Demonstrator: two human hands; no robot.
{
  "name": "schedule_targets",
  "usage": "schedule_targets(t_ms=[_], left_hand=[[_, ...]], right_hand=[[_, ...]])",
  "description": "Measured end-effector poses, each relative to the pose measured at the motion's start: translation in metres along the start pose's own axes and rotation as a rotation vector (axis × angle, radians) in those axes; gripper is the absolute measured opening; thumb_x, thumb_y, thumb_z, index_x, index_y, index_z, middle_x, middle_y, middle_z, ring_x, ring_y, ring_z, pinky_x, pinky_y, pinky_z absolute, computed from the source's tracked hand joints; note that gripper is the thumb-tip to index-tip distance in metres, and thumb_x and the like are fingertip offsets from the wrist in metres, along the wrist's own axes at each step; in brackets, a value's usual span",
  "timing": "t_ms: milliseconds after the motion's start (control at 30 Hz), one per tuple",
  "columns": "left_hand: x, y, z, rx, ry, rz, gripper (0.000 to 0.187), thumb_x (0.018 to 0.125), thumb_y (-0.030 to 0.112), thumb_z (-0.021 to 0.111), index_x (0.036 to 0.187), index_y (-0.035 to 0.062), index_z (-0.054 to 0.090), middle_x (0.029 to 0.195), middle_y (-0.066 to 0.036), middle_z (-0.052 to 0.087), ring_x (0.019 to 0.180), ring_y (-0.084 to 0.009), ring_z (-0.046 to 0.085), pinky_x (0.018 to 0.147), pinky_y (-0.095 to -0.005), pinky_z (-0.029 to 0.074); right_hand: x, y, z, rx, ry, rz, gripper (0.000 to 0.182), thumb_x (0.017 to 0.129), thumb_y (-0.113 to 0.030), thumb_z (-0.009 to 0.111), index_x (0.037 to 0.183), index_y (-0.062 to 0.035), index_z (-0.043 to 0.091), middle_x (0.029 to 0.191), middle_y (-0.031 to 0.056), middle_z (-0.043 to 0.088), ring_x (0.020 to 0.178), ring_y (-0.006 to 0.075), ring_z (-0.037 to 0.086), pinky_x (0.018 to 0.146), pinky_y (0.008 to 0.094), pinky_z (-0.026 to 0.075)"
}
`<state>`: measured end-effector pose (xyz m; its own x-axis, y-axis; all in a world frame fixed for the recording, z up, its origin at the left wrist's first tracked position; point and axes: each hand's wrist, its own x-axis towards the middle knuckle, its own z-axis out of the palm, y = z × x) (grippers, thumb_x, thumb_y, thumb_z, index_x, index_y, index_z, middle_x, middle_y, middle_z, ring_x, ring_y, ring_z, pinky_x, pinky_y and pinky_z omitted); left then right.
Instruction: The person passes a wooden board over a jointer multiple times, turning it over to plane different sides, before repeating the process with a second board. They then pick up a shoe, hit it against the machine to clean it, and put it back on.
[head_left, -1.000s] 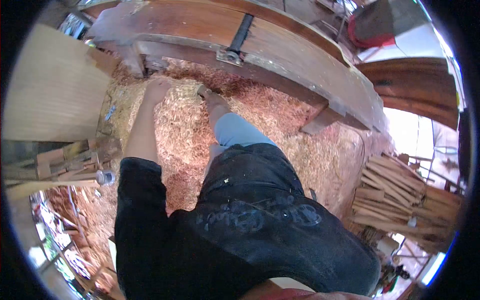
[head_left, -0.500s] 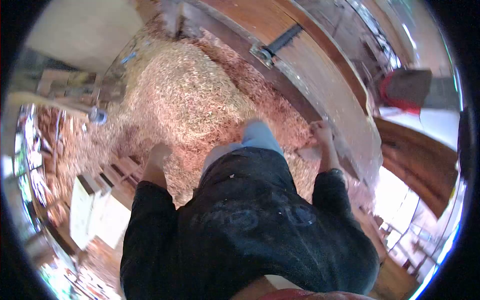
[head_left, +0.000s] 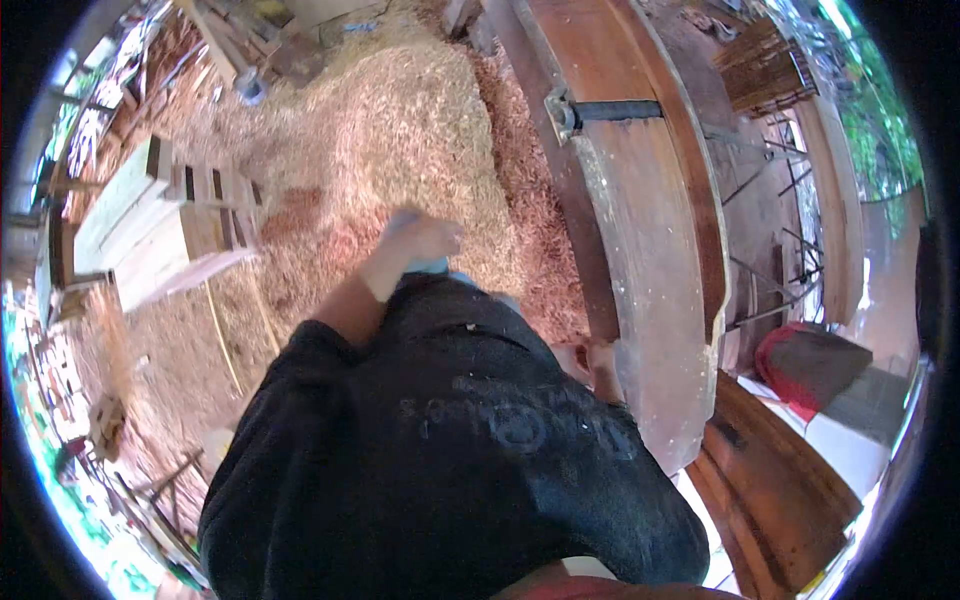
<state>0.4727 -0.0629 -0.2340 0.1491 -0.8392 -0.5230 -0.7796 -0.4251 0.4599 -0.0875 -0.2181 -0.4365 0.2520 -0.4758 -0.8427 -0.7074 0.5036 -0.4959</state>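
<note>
My left hand [head_left: 425, 240] is in front of my body, above a pile of wood shavings [head_left: 420, 130]. Motion smears its fingers, and I cannot make out anything in them. Low beside the long wooden bench [head_left: 650, 240] is my right hand [head_left: 590, 362], close to the near edge. Its fingers are mostly hidden and blurred, so their grip does not show. Across the bench top lies a dark bar with a metal fitting [head_left: 565, 115] at its left end.
To the left stands a pale wooden piece with slats [head_left: 165, 235]. Reddish curved boards [head_left: 770, 490] lie at the lower right, near a grey and red object [head_left: 810, 365]. Stacked dark wood [head_left: 765, 70] and thin metal stands are beyond the bench.
My view has turned, so the bench now runs more upright. My left hand has come up and inward in front of my body. My right hand is nearer my body, beside the bench.
</note>
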Motion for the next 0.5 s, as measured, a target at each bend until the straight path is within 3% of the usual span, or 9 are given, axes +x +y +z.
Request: schedule_targets(t_ms=[67,167,233,300,367,400,433,467,500], left_hand=[[0.0,-0.019,0.004,-0.053,0.162,0.006,0.042,0.093,0.042,0.066,0.122,0.0118,0.072,0.126,-0.022,0.068,0.109,-0.036,0.068,0.096,-0.0466,0.053],[-0.025,-0.086,0.038,-0.273,0.511,0.061,0.034,0.094,0.037,0.067,0.116,0.0115,0.074,0.117,-0.021,0.071,0.105,-0.0348,0.069,0.092,-0.0457,0.055],[-0.048,-0.145,0.067,-0.439,0.606,-0.063,0.03,0.098,0.034,0.062,0.111,0.0103,0.075,0.107,-0.019,0.073,0.1,-0.035,0.071,0.091,-0.0455,0.055],[-0.077,-0.198,0.101,-0.271,0.356,-0.317,0.03,0.102,0.032,0.058,0.105,0.0091,0.077,0.097,-0.016,0.075,0.096,-0.0353,0.072,0.09,-0.0453,0.055],[-0.112,-0.209,0.113,0.424,-0.089,-0.248,0.042,0.106,0.04,0.048,0.11,0.0093,0.077,0.108,-0.018,0.075,0.103,-0.0345,0.071,0.095,-0.0457,0.054],[-0.123,-0.242,0.135,0.376,-0.209,-0.163,0.051,0.106,0.049,0.042,0.114,0.0123,0.077,0.113,-0.018,0.074,0.108,-0.0346,0.071,0.097,-0.0474,0.053],[-0.127,-0.239,0.14,0.416,-0.4,-0.298,0.051,0.106,0.05,0.042,0.118,0.0133,0.075,0.119,-0.017,0.073,0.113,-0.0346,0.069,0.1,-0.0484,0.052],[-0.137,-0.238,0.139,0.413,-0.398,-0.105,0.045,0.105,0.047,0.046,0.122,0.016,0.073,0.123,-0.016,0.071,0.115,-0.0337,0.068,0.102,-0.0471,0.052],[-0.137,-0.196,0.109,0.389,-0.475,-0.209,0.041,0.104,0.046,0.049,0.127,0.019,0.071,0.125,-0.014,0.071,0.115,-0.0332,0.068,0.104,-0.047,0.051]], right_hand=[[-0.011,0.017,-0.017,0.016,0.205,0.041,0.033,0.099,-0.029,0.056,0.08,-0.005,0.068,0.062,0.0098,0.064,0.047,0.0166,0.062,0.039,0.0327,0.047],[-0.045,-0.015,-0.027,-0.317,0.1,-0.057,0.037,0.1,-0.032,0.055,0.08,-0.0042,0.069,0.065,0.011,0.066,0.048,0.0175,0.062,0.039,0.0331,0.048],[-0.03,-0.022,-0.026,-0.362,0.087,0.0,0.035,0.099,-0.032,0.056,0.085,-0.0046,0.071,0.067,0.0111,0.068,0.05,0.0191,0.064,0.043,0.0352,0.051],[-0.011,-0.031,-0.012,-0.275,0.072,0.031,0.033,0.099,-0.032,0.056,0.086,-0.0055,0.071,0.069,0.0106,0.069,0.053,0.0194,0.065,0.045,0.0363,0.051],[-0.022,-0.065,0.019,-0.046,0.006,-0.074,0.033,0.099,-0.033,0.056,0.082,-0.0065,0.068,0.07,0.01,0.069,0.054,0.0181,0.063,0.045,0.0358,0.049],[-0.025,-0.076,0.033,0.011,-0.017,-0.127,0.034,0.1,-0.033,0.056,0.08,-0.007,0.067,0.071,0.0096,0.068,0.054,0.0174,0.062,0.045,0.0356,0.047],[-0.023,-0.078,0.045,0.033,-0.037,-0.19,0.035,0.1,-0.033,0.056,0.078,-0.0075,0.066,0.072,0.0093,0.068,0.055,0.0167,0.061,0.045,0.0353,0.046],[0.0,-0.049,0.055,-0.102,-0.025,-0.38,0.032,0.1,-0.03,0.056,0.079,-0.0076,0.066,0.073,0.0089,0.069,0.056,0.0163,0.061,0.045,0.0348,0.047],[0.026,-0.018,0.064,-0.234,0.013,-0.57,0.03,0.099,-0.027,0.056,0.079,-0.0077,0.066,0.075,0.0086,0.069,0.057,0.0159,0.062,0.046,0.0342,0.047]])
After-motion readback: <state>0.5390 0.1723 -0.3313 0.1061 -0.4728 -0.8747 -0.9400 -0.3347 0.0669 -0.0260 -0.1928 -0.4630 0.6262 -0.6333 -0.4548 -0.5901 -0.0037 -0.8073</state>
